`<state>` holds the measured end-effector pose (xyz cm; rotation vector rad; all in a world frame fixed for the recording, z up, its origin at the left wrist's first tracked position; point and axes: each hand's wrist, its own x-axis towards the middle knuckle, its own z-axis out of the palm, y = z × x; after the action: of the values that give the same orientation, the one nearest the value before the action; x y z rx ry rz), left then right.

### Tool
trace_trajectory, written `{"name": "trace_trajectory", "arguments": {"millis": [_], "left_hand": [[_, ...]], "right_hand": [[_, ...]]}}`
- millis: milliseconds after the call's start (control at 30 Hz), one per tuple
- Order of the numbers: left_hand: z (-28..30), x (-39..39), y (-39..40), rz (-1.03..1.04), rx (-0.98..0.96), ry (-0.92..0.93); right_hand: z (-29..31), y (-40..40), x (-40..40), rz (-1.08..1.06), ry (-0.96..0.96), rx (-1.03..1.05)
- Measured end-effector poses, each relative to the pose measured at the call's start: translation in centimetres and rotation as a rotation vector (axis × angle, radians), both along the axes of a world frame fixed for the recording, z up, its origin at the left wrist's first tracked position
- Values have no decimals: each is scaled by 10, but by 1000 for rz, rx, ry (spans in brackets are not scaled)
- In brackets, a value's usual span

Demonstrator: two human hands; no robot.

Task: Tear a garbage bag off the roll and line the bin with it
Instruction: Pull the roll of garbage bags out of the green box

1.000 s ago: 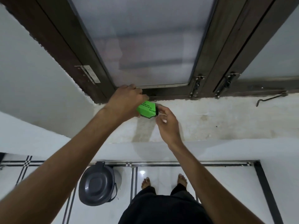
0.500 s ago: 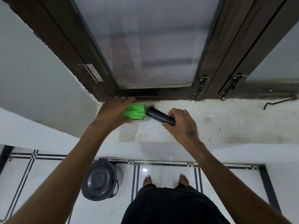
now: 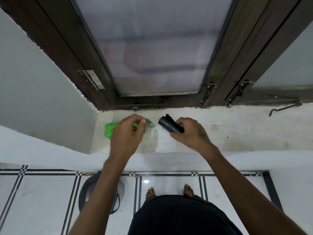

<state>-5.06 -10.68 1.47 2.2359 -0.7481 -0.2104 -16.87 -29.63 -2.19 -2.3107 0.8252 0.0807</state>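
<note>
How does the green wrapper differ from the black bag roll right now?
The green wrapper is bright green, printed and flat; the black bag roll is plain black and rolled into a cylinder. The wrapper lies on the window sill, partly hidden by the left hand, whose grip on it I cannot tell; the roll is gripped in the right hand, with a loose torn edge at its far end. Both are over the sill.

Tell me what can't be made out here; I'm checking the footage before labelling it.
- Bin, head view: mostly hidden behind the left forearm; whether its lid is shut can't be told.
- Green wrapper: print too small and blurred, partly covered by the left hand.
- Roll: near end hidden inside the right hand.
- Left fingertips: motion-blurred, so their grip is unclear.
</note>
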Motion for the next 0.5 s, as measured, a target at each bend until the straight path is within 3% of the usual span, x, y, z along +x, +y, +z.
{"name": "trace_trajectory", "arguments": {"millis": [100, 167, 267, 333, 500], "left_hand": [[-12, -31, -24, -16, -9, 389], [-10, -45, -41, 41, -115, 683], [8, -57, -71, 96, -314, 1167], [15, -57, -87, 111, -392, 1306], [15, -56, -109, 81, -341, 1414]], "right_hand": [[7, 0, -8, -184, -151, 330], [16, 1, -17, -272, -300, 521], [26, 1, -27, -308, -395, 443], [29, 1, -30, -364, -452, 464], [38, -14, -42, -357, -519, 523]]}}
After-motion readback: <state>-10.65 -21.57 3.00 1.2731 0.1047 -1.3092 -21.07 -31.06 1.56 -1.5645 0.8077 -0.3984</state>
